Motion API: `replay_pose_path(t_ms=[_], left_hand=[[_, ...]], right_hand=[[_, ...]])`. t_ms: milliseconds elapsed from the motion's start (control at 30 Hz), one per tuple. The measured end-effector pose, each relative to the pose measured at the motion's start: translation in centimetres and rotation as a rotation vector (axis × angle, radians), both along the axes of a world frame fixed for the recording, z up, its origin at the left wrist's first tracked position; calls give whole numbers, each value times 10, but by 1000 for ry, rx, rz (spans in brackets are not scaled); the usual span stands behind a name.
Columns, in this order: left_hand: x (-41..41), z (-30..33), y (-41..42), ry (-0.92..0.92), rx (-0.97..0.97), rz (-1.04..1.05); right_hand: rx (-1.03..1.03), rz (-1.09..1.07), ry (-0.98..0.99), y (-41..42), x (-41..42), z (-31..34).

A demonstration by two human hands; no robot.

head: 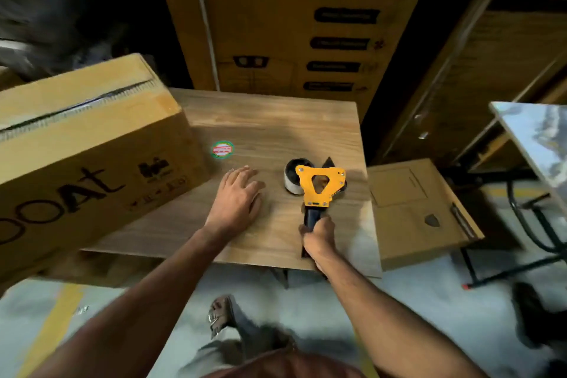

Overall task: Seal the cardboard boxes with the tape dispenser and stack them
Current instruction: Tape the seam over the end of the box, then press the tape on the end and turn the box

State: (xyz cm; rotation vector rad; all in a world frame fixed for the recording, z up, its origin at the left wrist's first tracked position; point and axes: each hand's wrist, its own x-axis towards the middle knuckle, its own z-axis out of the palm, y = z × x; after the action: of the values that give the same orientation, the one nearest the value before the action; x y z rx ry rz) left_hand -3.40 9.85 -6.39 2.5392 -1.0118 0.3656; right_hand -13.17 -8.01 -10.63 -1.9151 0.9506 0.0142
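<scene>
A yellow tape dispenser [319,186] with a roll of tape lies on the wooden table [276,120], near its right edge. My right hand [317,238] is closed around its black handle at the table's front edge. My left hand [237,199] rests flat on the tabletop with fingers spread, a little left of the dispenser. A large cardboard box [82,138] with black lettering fills the left side, its top seam running along the lid. A smaller flat cardboard box [417,212] sits lower down, right of the table.
Tall printed cartons [294,15] stand behind the table. A round red and green sticker [222,149] lies on the tabletop. A shiny metal table [537,138] and black chair legs [527,224] are at the right. My sandalled foot [222,314] is on the grey floor.
</scene>
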Motion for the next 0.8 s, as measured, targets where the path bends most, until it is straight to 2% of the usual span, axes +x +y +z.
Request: replay_pose_path(t_ms=[133,200,267,333,400,467,533,600,667,733,800], left_hand=[[-3,-3,-11,64,44,-12],[-4,-2,-8,85,53,3],[-3,1,0,104,58,20],[-1,6,9,124,58,42],[0,17,17,106,33,67],[7,34,27,4,-11,117],[20,62,43,-124,-52,264],[36,97,61,-178,-152,466],[58,127,78,-160,-223,622],[82,142,90,-84,-126,697],[101,144,96,66,10,690]], right_hand=[[-67,57,40,-9,-3,-6],[-249,36,92,-9,-9,-3],[-457,-14,-22,-5,-16,3],[-567,29,-199,3,-16,12],[-570,117,-337,14,-3,23],[-506,201,-487,31,17,38],[-437,309,-604,52,40,59],[-415,425,-633,74,63,82],[-408,520,-626,93,85,100],[-398,581,-624,109,103,113],[-372,604,-608,119,117,123]])
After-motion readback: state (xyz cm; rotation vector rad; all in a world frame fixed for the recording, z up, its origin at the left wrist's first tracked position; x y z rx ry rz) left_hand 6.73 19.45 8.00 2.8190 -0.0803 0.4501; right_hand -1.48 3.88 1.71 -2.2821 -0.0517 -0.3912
